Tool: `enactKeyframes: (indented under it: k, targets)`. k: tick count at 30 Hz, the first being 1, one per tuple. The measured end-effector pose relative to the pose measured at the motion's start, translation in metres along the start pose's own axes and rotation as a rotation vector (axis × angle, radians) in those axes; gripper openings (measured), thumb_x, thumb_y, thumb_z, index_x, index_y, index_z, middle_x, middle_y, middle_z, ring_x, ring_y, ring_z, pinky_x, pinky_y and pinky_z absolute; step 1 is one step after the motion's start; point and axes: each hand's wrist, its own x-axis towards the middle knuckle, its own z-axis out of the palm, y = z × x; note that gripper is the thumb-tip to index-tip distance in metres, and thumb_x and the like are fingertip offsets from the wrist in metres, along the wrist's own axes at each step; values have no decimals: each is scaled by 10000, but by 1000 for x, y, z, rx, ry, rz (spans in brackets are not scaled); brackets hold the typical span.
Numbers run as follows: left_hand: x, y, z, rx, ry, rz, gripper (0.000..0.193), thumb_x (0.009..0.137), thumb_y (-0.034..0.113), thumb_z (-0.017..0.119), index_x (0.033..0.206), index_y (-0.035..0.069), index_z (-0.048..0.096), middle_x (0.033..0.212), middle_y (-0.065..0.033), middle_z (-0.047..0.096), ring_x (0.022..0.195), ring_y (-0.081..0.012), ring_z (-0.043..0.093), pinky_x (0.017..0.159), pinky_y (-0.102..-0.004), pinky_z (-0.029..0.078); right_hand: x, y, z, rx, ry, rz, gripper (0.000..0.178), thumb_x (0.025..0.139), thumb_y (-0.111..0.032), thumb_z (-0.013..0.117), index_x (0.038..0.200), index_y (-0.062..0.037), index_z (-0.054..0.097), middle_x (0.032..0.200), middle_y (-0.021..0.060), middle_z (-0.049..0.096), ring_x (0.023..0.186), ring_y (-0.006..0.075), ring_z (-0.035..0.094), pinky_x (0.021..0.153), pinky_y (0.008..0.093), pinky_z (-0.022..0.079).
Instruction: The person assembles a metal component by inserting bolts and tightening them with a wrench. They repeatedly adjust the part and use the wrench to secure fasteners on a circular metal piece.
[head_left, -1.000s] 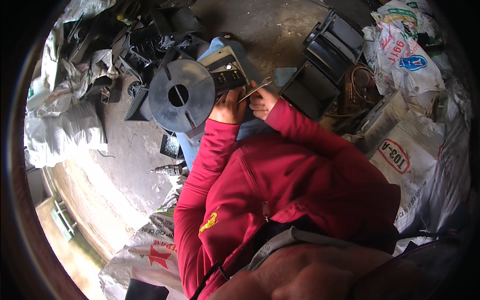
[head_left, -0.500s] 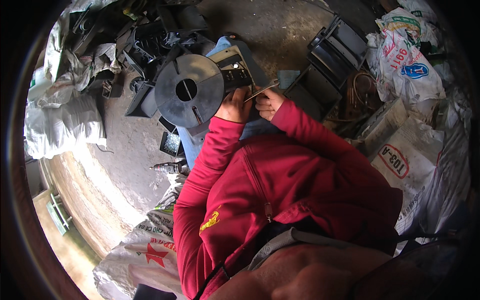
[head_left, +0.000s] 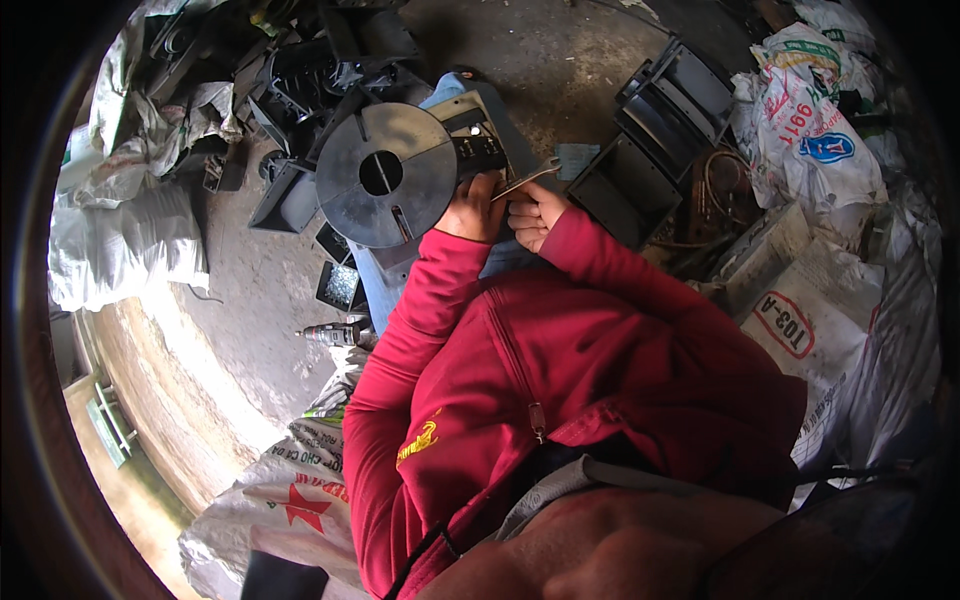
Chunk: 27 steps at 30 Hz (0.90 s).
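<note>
A large grey slotted disc [head_left: 345,200] with a round centre hole lies over my lap, part of an assembly with a beige plate [head_left: 458,107] and a black block [head_left: 478,152]. My right hand [head_left: 535,212] is closed on a slim metal wrench [head_left: 528,180], its forked end sticking up past my fingers. Close by on the left, my left hand [head_left: 470,210] bends its fingers around the lower edge of the black block, near the wrench's other end. What those fingertips grip is hidden.
Black metal housings [head_left: 630,180] stand on the right, more black parts [head_left: 300,85] at the far left. A small tray of shiny screws [head_left: 341,285] and a power driver [head_left: 332,334] sit left of my knee. White sacks [head_left: 820,130] line the right side.
The disc has shifted slightly to the right and away from me. Both hands stay nearly in place, the wrench still in my right hand.
</note>
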Motion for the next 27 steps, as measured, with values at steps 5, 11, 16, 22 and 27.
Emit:
enactKeyframes:
  k: [5,11,16,22,27]
  targets:
    - [-1,0,0,21,-14,-12,242,748,204,684,978,160,622,774,-70,672,629,-272,652,519,-355,495,15,-11,-19,165,-230,117,381,980,-307,434,643,-132,413,498,-64,327,374,43,244,303,182,196]
    - [-1,0,0,17,-9,-6,242,747,212,686,974,161,621,775,-64,669,636,-267,652,515,-355,489,17,-14,-23,309,-283,261,311,960,-229,458,671,-118,433,506,-65,322,397,41,252,318,179,197]
    - [-2,-1,-1,21,-36,-15,251,742,214,686,979,163,621,778,-57,668,642,-263,654,516,-354,489,17,-11,-21,378,-236,278,344,949,-223,478,629,-123,398,507,-55,318,398,41,266,310,176,206]
    - [0,3,-6,1,-49,-46,222,749,216,688,959,166,638,793,-62,672,653,-270,655,526,-359,496,13,-13,-20,296,-226,220,297,946,-228,490,676,-126,419,500,-57,331,386,38,265,298,178,196]
    - [2,6,-11,-12,-46,-64,230,752,202,685,979,169,659,803,-74,678,671,-276,660,550,-358,507,13,-18,-19,128,-158,205,201,969,-230,467,841,-84,524,497,-70,329,369,28,252,287,176,182]
